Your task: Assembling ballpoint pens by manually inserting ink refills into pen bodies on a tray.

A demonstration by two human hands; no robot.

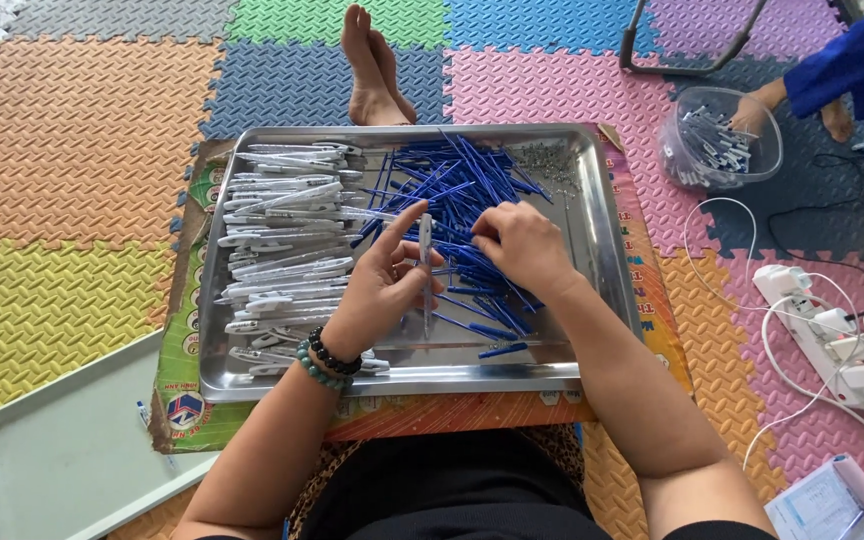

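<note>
Steel tray [592, 330] rests on flattened printed cardboard [187, 400] over foam floor mats [72, 150] in many colours. White pen barrels [282, 230] fill the tray's left side, blue refills [457, 185] are heaped at its middle, and small springs [547, 160] lie in the far right corner. The left hand [377, 290], with beaded bracelets [324, 360] at the wrist, has its fingers closed narrowly on an upright white pen barrel [425, 262]. The right hand [517, 245] lies palm down on the blue heap, fingers curled; what they grip cannot be told. A pale green tray [52, 450] lies lower left, a clear tub [722, 140] of pen parts upper right, and a white power strip [822, 335] at right.
</note>
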